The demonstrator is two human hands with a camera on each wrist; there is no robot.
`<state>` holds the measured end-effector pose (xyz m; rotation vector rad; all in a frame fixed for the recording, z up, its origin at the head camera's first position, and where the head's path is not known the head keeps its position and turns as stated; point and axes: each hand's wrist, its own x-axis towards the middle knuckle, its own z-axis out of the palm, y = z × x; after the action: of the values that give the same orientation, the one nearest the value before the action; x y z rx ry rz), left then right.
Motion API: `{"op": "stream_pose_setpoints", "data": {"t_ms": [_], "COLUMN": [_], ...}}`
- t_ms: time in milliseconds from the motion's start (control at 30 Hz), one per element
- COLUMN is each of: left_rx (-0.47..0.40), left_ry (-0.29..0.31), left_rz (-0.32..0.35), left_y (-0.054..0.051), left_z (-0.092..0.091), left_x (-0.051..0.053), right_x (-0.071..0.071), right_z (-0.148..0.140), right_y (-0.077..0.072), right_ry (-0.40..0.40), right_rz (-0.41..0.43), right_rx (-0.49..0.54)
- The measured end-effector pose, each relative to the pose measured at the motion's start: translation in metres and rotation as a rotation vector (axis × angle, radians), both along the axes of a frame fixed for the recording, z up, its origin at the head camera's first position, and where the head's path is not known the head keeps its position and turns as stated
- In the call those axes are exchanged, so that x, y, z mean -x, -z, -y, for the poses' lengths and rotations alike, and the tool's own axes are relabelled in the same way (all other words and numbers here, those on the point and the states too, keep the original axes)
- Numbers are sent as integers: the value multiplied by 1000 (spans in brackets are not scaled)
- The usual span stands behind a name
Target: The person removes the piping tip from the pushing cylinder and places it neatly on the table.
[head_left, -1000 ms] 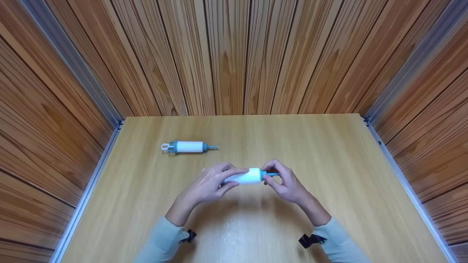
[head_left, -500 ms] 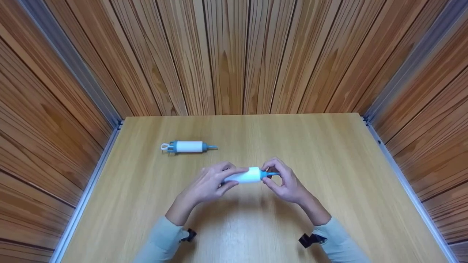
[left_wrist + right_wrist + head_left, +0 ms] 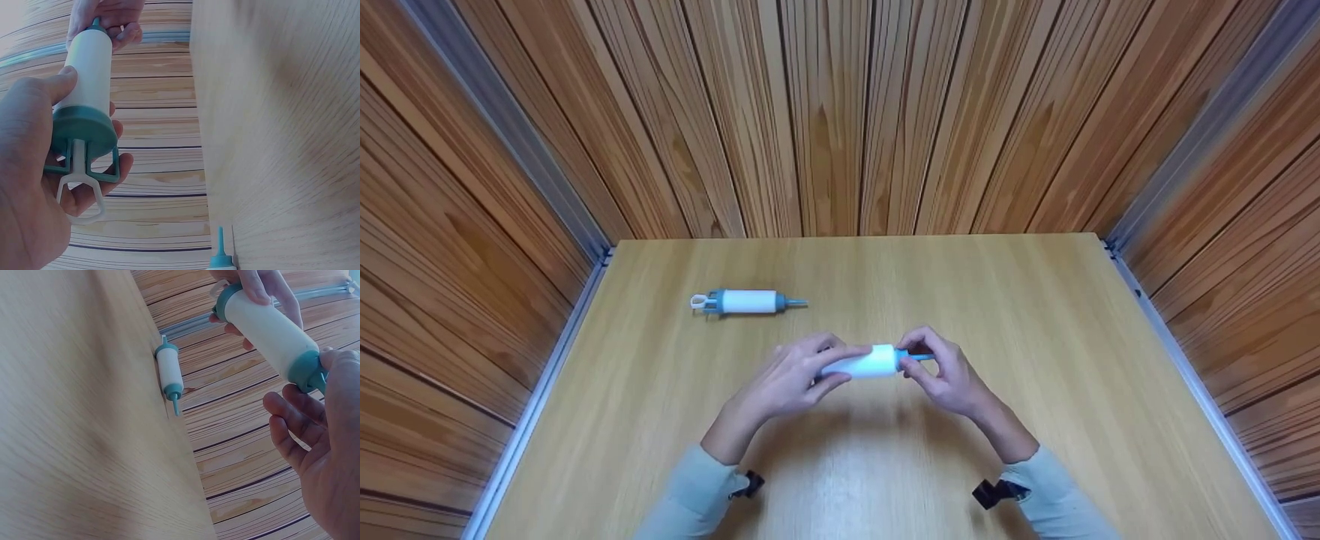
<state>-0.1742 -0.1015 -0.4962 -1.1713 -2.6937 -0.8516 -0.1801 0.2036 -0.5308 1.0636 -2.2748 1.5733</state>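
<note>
A person's two bare hands grasp a white tube with teal ends, held clear of the tabletop near its center, its narrow teal nozzle pointing toward the person's right. The left hand grips the rear half, thumb pressed against the white barrel and fingers wrapped around the far side and underneath. A teal collar and a pale plunger loop show beside the left palm. The right hand pinches the teal cap at the nozzle end between thumb and forefinger; its other fingers are bent, spaced slightly apart and away from the white barrel. A second tube of the same kind lies on its side on the tabletop, beyond the left hand and apart from both hands, its nozzle also pointing right. Pale sleeves end above the wrists, and wood-paneled walls surround the scene.
</note>
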Motion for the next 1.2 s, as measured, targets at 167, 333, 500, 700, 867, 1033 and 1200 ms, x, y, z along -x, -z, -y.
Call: {"op": "stream_pose_setpoints", "data": {"t_ms": [167, 333, 500, 700, 867, 1033, 1200], "left_rx": [6, 4, -13, 0, 15, 8, -2], "left_ry": [-4, -5, 3, 14, 30, 29, 21], "left_rz": [7, 12, 14, -3, -37, -40, -15], "left_y": [0, 0, 0, 0, 0, -1, 0], "left_z": [0, 0, 1, 2, 3, 3, 2], "left_x": [0, -1, 0, 1, -1, -1, -1], "right_x": [1, 1, 0, 1, 3, 2, 2], "right_z": [1, 0, -1, -4, -7, -4, 0], "right_y": [1, 2, 0, -4, -5, -5, -3], "right_ry": [3, 16, 16, -3, -15, -13, -5], "right_rz": [-32, -45, 0, 9, -18, -16, -30], "right_rx": [4, -2, -27, -69, -84, -76, -63]}}
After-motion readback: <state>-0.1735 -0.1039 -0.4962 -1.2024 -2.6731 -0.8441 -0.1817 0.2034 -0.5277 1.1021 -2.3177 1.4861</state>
